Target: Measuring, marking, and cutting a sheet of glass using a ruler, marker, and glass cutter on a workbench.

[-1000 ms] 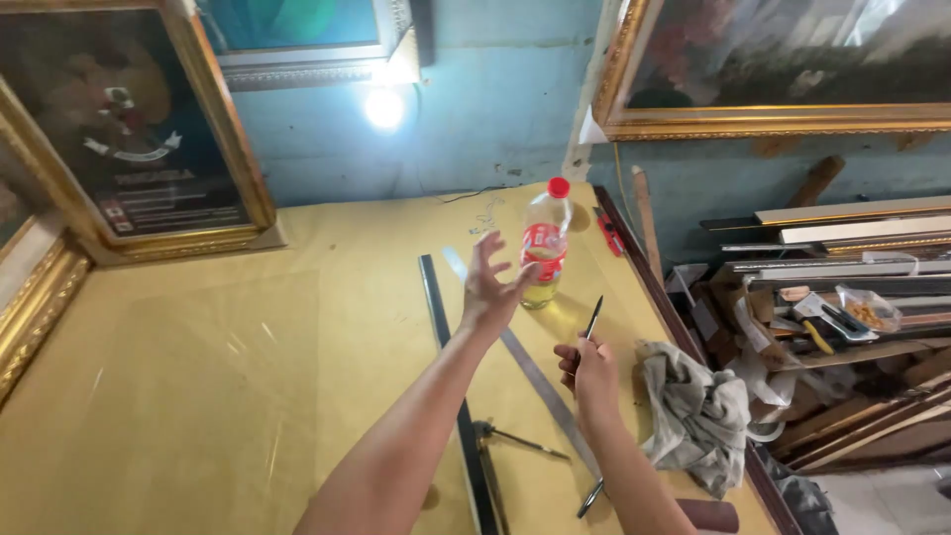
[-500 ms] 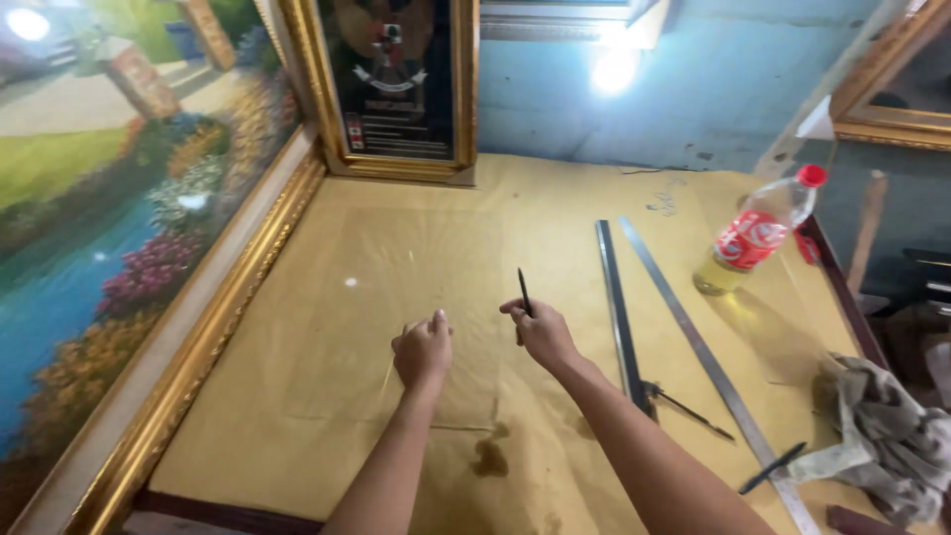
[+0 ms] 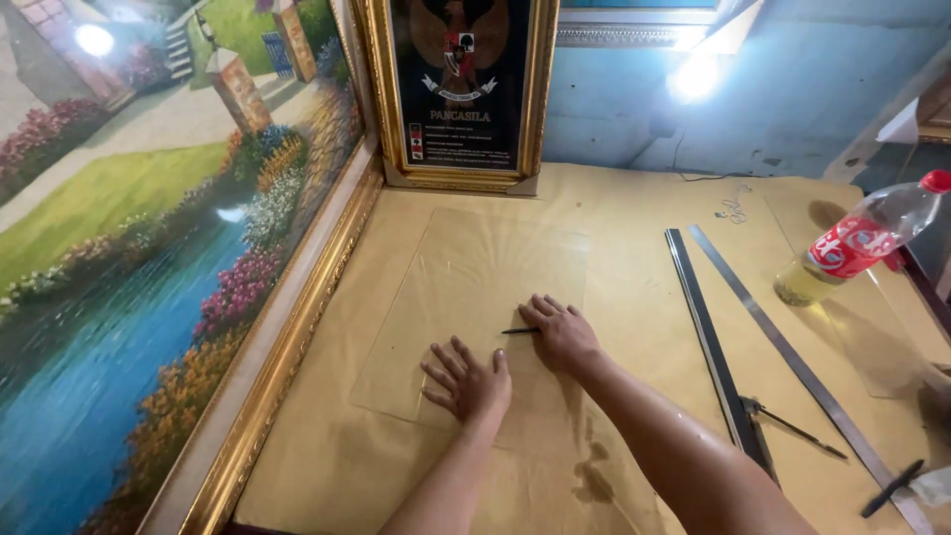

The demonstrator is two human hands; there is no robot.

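I am spreading my left hand (image 3: pixel 468 381) fingers wide and pressing them flat on the clear rectangular glass sheet (image 3: pixel 475 297), steadying it on the brown paper-covered table (image 3: pixel 634 248). My right hand (image 3: pixel 562 332) is lying beside it, pinching a thin dark pen-like tool (image 3: pixel 519 331) low against the glass; the long steel ruler (image 3: pixel 792 352) is lying well apart.

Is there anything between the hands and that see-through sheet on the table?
Nothing visible. The left hand lies flat on the clear sheet, fingers spread. The right hand also presses on it, with only a thin dark tool under its fingers. The rulers and bottle lie off to the right.
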